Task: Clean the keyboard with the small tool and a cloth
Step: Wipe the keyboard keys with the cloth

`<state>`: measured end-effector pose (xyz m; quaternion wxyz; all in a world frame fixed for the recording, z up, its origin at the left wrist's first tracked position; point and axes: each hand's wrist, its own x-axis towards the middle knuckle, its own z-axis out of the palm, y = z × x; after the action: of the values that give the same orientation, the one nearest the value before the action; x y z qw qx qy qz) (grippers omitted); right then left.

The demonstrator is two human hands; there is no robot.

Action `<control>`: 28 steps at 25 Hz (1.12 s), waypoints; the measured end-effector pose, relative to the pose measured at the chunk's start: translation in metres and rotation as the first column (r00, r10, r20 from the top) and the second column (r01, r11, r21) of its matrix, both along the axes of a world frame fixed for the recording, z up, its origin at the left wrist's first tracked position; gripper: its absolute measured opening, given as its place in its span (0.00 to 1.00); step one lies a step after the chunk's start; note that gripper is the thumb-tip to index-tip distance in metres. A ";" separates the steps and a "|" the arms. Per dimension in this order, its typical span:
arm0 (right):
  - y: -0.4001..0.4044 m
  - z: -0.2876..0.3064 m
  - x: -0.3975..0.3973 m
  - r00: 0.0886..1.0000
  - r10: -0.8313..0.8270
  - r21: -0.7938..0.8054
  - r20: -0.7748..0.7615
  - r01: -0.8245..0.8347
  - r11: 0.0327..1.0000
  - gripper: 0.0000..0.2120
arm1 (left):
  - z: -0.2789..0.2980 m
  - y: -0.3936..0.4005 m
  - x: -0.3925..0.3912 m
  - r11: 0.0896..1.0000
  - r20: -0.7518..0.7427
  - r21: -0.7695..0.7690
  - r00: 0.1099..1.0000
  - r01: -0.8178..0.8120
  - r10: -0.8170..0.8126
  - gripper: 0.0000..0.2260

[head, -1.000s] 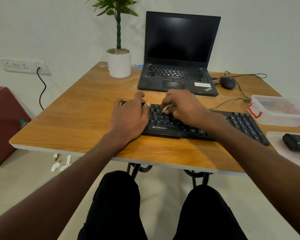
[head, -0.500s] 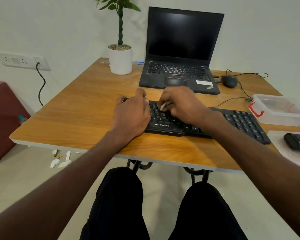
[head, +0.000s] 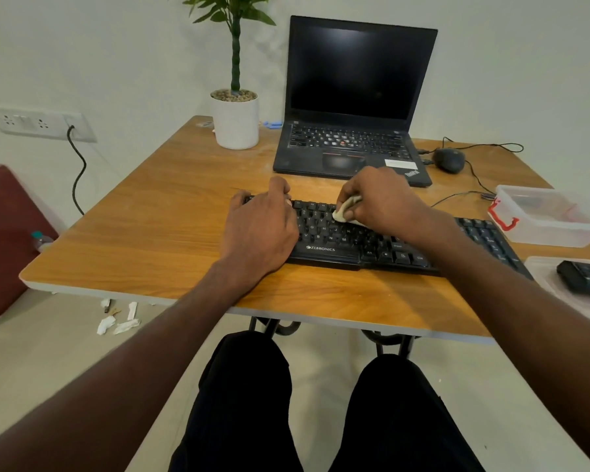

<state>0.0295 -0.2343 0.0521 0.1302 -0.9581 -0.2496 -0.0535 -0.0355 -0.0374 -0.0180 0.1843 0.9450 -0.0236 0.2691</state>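
A black keyboard [head: 348, 241] lies across the wooden table [head: 157, 233] in front of me. My left hand [head: 259, 226] grips the keyboard's left end, with the thumb over its far edge. My right hand [head: 378, 202] holds a small cream cloth [head: 345, 211] bunched in its fingers and presses it on the upper key rows near the keyboard's middle. No small tool shows; my hands hide part of the keys.
An open black laptop [head: 351, 107] stands behind the keyboard, a white plant pot [head: 235, 120] to its left, a wired mouse [head: 450, 160] to its right. A clear plastic box [head: 545, 216] and a lid bearing a black device [head: 583, 277] sit at the right edge. Paper scraps [head: 116, 321] litter the floor.
My right hand has slid to the right along the keys, and more of the cloth now shows. My left hand has kept its hold on the keyboard's left end.
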 end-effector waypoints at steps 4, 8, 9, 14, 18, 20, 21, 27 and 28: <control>0.018 0.000 -0.003 0.998 0.048 0.018 0.046 -0.049 0.999 0.08 | 0.001 -0.001 0.000 1.000 0.000 0.008 1.000 0.004 -0.004 0.13; 0.007 -0.004 -0.005 1.000 0.018 0.036 0.006 -0.018 0.999 0.09 | -0.001 0.001 0.001 1.000 -0.010 0.009 1.000 0.006 -0.006 0.14; 0.001 -0.002 0.000 0.999 -0.035 0.012 -0.001 0.035 0.999 0.09 | -0.001 0.001 0.002 1.000 -0.010 0.006 1.000 0.004 -0.004 0.13; 0.011 0.005 0.012 0.993 -0.116 0.036 0.026 0.115 0.993 0.08 | 0.001 -0.001 0.001 0.999 -0.012 0.032 1.000 -0.009 0.009 0.14; -0.005 -0.009 -0.006 0.996 -0.047 -0.026 0.080 0.049 0.998 0.07 | 0.000 -0.001 0.003 0.999 -0.009 0.017 1.000 0.029 -0.029 0.23; -0.014 -0.004 0.002 0.991 -0.106 -0.032 0.085 0.109 0.994 0.07 | 0.000 0.000 0.003 0.999 -0.009 0.020 1.000 0.025 -0.025 0.24; -0.013 -0.003 0.003 0.988 -0.123 -0.029 0.093 0.127 0.992 0.07 | 0.000 -0.001 0.002 1.000 -0.007 0.022 1.000 0.018 -0.018 0.24; -0.021 -0.008 -0.014 0.994 -0.050 -0.049 0.097 0.055 0.997 0.07 | -0.002 0.000 0.004 0.999 0.020 0.045 1.000 0.009 -0.010 0.18; -0.027 -0.006 -0.013 0.991 -0.090 -0.035 0.099 0.094 0.995 0.07 | -0.002 0.000 0.004 0.999 0.022 0.052 1.000 0.009 -0.010 0.16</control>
<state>0.0162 -0.2616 0.0464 0.0963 -0.9672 -0.2121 -0.1010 -0.0311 -0.0370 -0.0203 0.1609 0.9463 -0.0372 0.2781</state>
